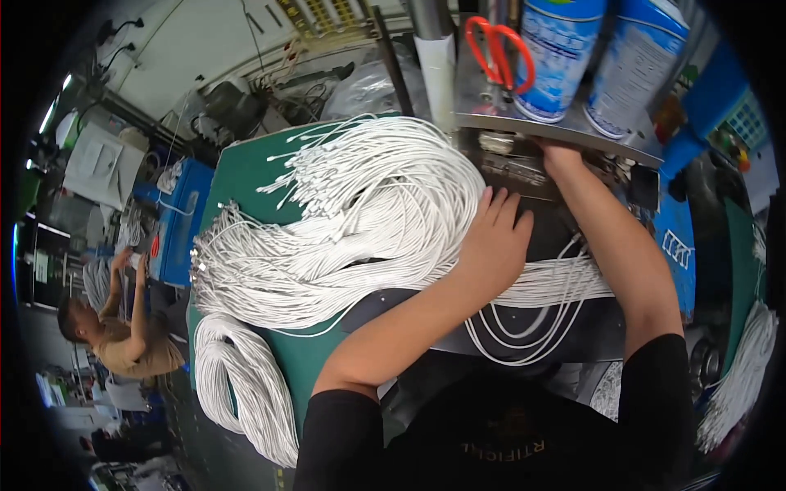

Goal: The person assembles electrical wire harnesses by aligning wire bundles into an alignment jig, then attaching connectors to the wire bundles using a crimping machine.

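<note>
A large heap of white cables (385, 213) with small end connectors lies curved over the green table top (246, 168). My left hand (495, 245) rests at the heap's right side, fingers stretched out beside the cables. More white cables (553, 282) run to the right beneath my arms, and a few loops hang over the near edge. My right hand (560, 155) reaches in under a metal shelf (565, 132), next to a metal machine part (516, 173). The shelf hides its fingers, so what they touch or hold is not visible.
On the shelf stand two blue spray cans (561, 53) and scissors with red handles (499, 53). A separate looped cable bundle (246, 385) hangs over the table's near left edge. Another bundle (741, 380) hangs at far right. A co-worker (135, 348) works at left.
</note>
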`<state>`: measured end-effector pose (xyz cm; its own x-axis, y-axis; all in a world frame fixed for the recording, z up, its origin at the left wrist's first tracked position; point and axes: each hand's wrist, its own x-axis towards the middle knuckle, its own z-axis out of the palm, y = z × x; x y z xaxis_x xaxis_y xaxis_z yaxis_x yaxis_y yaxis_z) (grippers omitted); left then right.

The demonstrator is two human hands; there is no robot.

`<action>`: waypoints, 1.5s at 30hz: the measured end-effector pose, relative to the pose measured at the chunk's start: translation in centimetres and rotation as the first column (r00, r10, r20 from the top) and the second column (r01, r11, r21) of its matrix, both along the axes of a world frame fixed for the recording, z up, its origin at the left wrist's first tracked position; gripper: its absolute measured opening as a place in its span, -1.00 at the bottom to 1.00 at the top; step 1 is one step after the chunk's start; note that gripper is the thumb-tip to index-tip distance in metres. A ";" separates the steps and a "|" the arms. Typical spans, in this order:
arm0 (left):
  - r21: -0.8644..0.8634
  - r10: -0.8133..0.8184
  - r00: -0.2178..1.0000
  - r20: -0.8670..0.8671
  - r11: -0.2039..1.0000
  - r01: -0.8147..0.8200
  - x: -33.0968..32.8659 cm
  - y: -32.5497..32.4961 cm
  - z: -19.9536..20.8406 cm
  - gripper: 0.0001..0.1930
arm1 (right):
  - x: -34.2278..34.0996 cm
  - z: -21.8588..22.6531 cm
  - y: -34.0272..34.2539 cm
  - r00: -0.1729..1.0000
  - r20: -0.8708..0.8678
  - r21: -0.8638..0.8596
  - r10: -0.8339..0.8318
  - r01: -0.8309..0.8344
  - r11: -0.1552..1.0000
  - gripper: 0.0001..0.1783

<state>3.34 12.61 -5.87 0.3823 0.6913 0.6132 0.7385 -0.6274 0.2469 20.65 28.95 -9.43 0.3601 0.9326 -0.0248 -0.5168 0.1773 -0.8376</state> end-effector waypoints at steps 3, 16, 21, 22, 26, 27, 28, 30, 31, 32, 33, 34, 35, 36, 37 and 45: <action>0.129 0.045 0.986 -0.161 0.991 -0.024 -1.3 0.1 -0.4 -0.85 | 2.4 1.4 -0.9 0.955 0.256 -0.226 0.149 -0.090 0.970 -0.82; -0.136 -0.202 0.974 -0.101 0.973 0.187 6.0 0.2 2.0 -0.88 | 21.4 7.3 -25.5 -0.326 0.941 0.184 -0.093 0.262 0.947 -0.73; -0.311 -0.502 0.808 0.309 0.749 0.585 12.5 -3.3 2.4 -0.86 | 18.1 5.7 -28.3 -0.082 0.989 -0.123 0.121 -0.015 0.992 -0.72; -0.277 -0.567 0.808 0.161 0.759 0.588 12.8 -4.6 1.7 -0.87 | 18.4 4.7 -27.5 0.011 0.995 -0.103 0.103 0.012 0.995 -0.71; -0.134 -0.561 0.815 0.147 0.805 0.578 14.2 -5.0 1.8 -0.88 | 19.4 3.6 -21.7 0.284 0.942 -0.208 0.178 0.080 0.975 -0.69; -0.083 -0.542 0.811 0.220 0.818 0.569 14.6 -4.9 2.0 -0.88 | 19.8 2.7 -18.8 0.263 0.963 -0.079 0.065 0.044 0.996 -0.69; -0.060 -0.497 0.842 0.210 0.853 0.518 15.4 -3.1 2.0 -0.87 | 19.7 2.4 -15.1 0.244 0.968 0.056 -0.053 -0.003 0.998 -0.68; -0.048 -0.369 0.908 0.198 0.922 0.385 17.1 2.4 1.0 -0.84 | 18.6 2.5 -8.3 0.112 0.993 -0.029 0.037 -0.071 0.997 -0.56; -0.050 -0.305 0.932 0.198 0.946 0.321 17.9 4.8 0.5 -0.83 | 19.1 1.0 -5.0 -0.015 0.993 -0.119 0.119 -0.028 0.993 -0.56; -0.063 -0.267 0.937 0.226 0.956 0.287 18.3 7.0 0.0 -0.81 | 19.5 -0.7 -2.5 -0.138 0.969 -0.202 0.204 0.026 0.979 -0.56; -0.087 -0.208 0.947 0.244 0.968 0.235 17.7 8.9 -1.3 -0.79 | 18.4 -1.3 -0.8 -0.175 0.983 -0.053 0.057 0.026 0.998 -0.55; -0.101 -0.196 0.950 0.242 0.969 0.225 16.9 9.7 -1.9 -0.79 | 17.3 -1.1 0.4 -0.214 0.972 0.104 -0.096 0.024 0.994 -0.54; -0.178 -0.148 0.968 0.202 0.967 0.185 16.3 10.5 -2.4 -0.78 | 17.0 -1.0 0.5 -0.209 0.974 0.091 -0.085 0.018 0.996 -0.54; -0.251 -0.110 0.981 0.160 0.956 0.149 15.8 11.1 -2.5 -0.77 | 17.0 -0.8 0.5 -0.196 0.978 0.070 -0.066 0.013 0.997 -0.54; -0.321 -0.077 0.990 0.116 0.940 0.111 15.5 11.6 -2.7 -0.76 | 17.0 -0.6 0.5 -0.182 0.982 0.050 -0.048 0.009 0.999 -0.54; 0.084 0.273 0.961 0.055 0.957 -0.276 15.3 13.9 -4.8 -0.63 | 16.2 -0.7 1.2 -0.074 0.997 -0.036 0.035 -0.011 0.999 -0.53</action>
